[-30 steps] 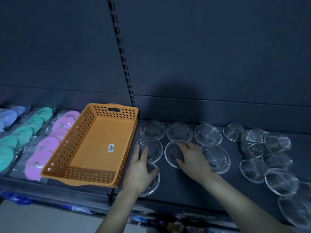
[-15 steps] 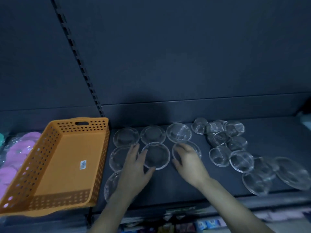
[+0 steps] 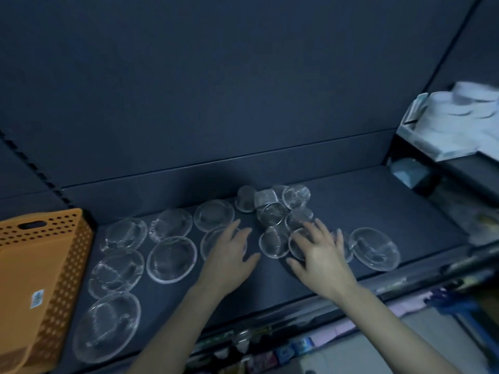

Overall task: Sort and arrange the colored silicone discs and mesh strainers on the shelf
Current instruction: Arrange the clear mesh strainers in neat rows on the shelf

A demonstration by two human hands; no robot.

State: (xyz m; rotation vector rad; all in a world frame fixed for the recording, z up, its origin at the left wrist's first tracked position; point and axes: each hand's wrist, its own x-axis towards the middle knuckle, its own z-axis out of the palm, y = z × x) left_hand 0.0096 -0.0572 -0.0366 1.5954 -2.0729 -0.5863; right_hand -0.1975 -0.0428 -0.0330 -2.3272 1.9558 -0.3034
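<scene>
Several round mesh strainers in clear wrap lie on the dark shelf [image 3: 391,201]. A tidy group lies at the left, among them one strainer [image 3: 171,259] in the middle row and another [image 3: 106,326] at the front. My left hand [image 3: 229,255] rests flat, fingers spread, on a strainer [image 3: 209,240] right of that group. A loose heap of strainers [image 3: 280,209] lies behind my right hand [image 3: 320,255], whose spread fingers lie on strainers at the heap's front. One larger strainer [image 3: 374,248] lies farthest right. No colored discs are in view.
An orange perforated basket [image 3: 54,279] stands at the left end of the shelf. White packaged goods [image 3: 459,122] sit on a neighbouring shelf at the upper right. Packaged items line the lower shelf below the front edge [image 3: 351,298].
The view has swung right, so the discs have left the frame. Both hands have moved right along the shelf, the right one from the arranged strainers to the loose heap.
</scene>
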